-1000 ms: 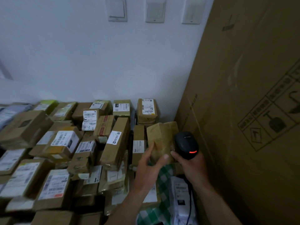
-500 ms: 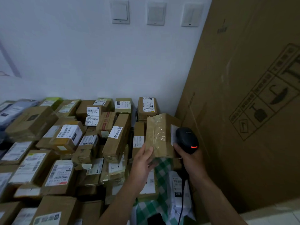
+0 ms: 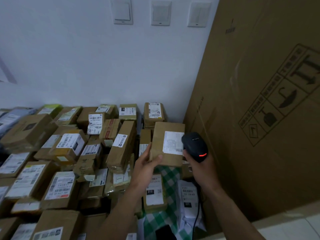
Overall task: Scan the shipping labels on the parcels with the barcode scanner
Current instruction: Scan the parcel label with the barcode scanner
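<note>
Parcel: the parcel [image 3: 160, 135] is lifted above the right end of the pile [image 3: 69, 153], its broad face turned to you, just beside the scanner [image 3: 194, 146].
Label: the white label [image 3: 173, 142] sits on the right half of that face. The print is too blurred to read.
Left hand: your left hand [image 3: 147, 163] grasps the parcel's lower left corner, thumb on the front, fingers behind.
Right hand: your right hand [image 3: 200, 170] is wrapped round the scanner's handle. Its red light is on, and its head is close to the label's right edge.
Handling: the parcel looks like a small, flat, stiff carton, probably light, since 1 corner grip carries it. Taped faces may be slick, so keep your thumb on bare cardboard and off the label.
Containers: every parcel in the pile is sealed, so the contents are hidden. Most show a label on top. The big carton [image 3: 259, 118] on the right is closed too.
Table: a green checked cloth [image 3: 169, 177] shows under the parcels near you, with a white mailer [image 3: 188, 201] on it.
Cable: the scanner's cable [image 3: 196, 220] hangs past the mailer, so mind it when you swing the scanner.
</note>
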Action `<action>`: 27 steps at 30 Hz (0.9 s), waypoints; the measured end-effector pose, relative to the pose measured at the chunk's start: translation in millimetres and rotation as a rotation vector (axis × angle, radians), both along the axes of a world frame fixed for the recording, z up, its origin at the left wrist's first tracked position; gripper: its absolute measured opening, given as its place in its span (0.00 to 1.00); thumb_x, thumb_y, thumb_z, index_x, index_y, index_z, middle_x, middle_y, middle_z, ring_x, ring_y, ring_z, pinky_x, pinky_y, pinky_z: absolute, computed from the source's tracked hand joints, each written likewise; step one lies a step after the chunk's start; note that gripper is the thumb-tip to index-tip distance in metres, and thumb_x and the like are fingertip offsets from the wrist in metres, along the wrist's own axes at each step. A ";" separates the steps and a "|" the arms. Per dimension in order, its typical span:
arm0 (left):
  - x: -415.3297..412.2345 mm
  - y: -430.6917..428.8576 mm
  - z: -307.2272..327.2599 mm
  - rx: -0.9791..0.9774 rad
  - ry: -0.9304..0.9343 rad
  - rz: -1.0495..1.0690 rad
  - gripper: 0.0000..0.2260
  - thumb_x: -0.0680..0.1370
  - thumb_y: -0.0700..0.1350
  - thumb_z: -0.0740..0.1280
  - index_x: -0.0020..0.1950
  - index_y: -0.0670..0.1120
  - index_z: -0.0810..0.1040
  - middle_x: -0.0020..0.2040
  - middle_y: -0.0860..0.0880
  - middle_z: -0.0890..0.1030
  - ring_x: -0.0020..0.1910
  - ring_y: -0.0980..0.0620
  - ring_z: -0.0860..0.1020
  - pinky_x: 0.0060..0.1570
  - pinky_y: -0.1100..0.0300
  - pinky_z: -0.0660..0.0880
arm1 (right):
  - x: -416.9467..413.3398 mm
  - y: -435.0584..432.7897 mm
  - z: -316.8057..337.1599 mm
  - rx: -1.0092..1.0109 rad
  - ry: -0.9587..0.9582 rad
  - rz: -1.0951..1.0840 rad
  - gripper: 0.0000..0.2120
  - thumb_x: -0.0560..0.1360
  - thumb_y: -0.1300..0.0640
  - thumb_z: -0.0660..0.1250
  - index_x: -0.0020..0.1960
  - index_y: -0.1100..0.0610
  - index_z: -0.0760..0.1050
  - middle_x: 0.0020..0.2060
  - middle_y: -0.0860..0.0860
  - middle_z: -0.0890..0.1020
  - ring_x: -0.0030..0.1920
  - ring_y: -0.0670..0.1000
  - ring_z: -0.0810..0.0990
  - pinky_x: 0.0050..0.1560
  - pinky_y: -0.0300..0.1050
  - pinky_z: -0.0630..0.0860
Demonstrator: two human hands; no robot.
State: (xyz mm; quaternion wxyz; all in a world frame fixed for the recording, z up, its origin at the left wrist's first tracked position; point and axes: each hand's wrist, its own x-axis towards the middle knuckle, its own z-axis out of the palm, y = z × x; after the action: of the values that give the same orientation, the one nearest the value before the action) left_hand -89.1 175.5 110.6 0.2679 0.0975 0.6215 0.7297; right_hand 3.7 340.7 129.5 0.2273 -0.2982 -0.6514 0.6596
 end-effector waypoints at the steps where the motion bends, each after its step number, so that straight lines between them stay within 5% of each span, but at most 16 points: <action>1: -4.5 -3.6 -0.7 0.017 -0.028 0.011 0.24 0.80 0.46 0.70 0.72 0.64 0.71 0.61 0.56 0.84 0.59 0.54 0.83 0.59 0.55 0.79 | 0.8 1.2 1.9 -0.031 0.014 -0.018 0.11 0.75 0.56 0.78 0.55 0.47 0.81 0.49 0.48 0.88 0.51 0.47 0.87 0.54 0.52 0.83; 5: -22.4 -15.3 0.9 0.066 -0.081 0.018 0.28 0.77 0.50 0.69 0.77 0.56 0.69 0.66 0.51 0.82 0.63 0.50 0.82 0.67 0.46 0.75 | 0.5 7.1 5.0 -0.114 0.021 -0.011 0.10 0.76 0.56 0.77 0.54 0.47 0.81 0.47 0.48 0.89 0.50 0.50 0.88 0.56 0.56 0.82; 9: -31.4 -13.9 0.6 0.135 -0.138 -0.016 0.27 0.78 0.49 0.66 0.77 0.52 0.68 0.66 0.48 0.82 0.65 0.44 0.81 0.68 0.40 0.74 | -6.7 4.1 8.8 -0.094 0.012 0.052 0.09 0.77 0.56 0.75 0.55 0.46 0.81 0.47 0.44 0.88 0.52 0.46 0.87 0.51 0.46 0.81; 13: -33.4 -11.1 -3.7 0.170 -0.138 0.007 0.25 0.79 0.49 0.66 0.77 0.54 0.69 0.67 0.49 0.82 0.67 0.45 0.79 0.69 0.42 0.73 | -10.5 -1.2 14.2 -0.069 0.017 0.121 0.12 0.77 0.54 0.76 0.59 0.46 0.81 0.50 0.41 0.88 0.53 0.43 0.86 0.54 0.46 0.80; 22: -67.8 -19.3 -11.0 0.246 -0.083 0.152 0.31 0.78 0.38 0.67 0.80 0.53 0.65 0.69 0.47 0.80 0.70 0.47 0.77 0.67 0.48 0.77 | -11.3 9.1 24.5 -0.119 -0.157 0.328 0.07 0.79 0.54 0.73 0.56 0.52 0.82 0.44 0.51 0.88 0.34 0.48 0.83 0.42 0.47 0.75; 27: -77.2 -21.2 -10.5 0.243 -0.053 0.175 0.32 0.76 0.37 0.68 0.78 0.56 0.67 0.70 0.47 0.79 0.70 0.46 0.77 0.69 0.46 0.75 | -12.8 12.9 29.1 -0.178 -0.228 0.474 0.11 0.78 0.52 0.74 0.58 0.54 0.81 0.42 0.53 0.87 0.34 0.50 0.81 0.39 0.48 0.73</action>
State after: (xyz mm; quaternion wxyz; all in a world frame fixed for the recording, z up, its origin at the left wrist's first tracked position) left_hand -166.2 154.3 100.1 0.2056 0.0554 0.5276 0.8224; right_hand -9.1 353.6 158.6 -0.0351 -0.2284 -0.6640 0.7111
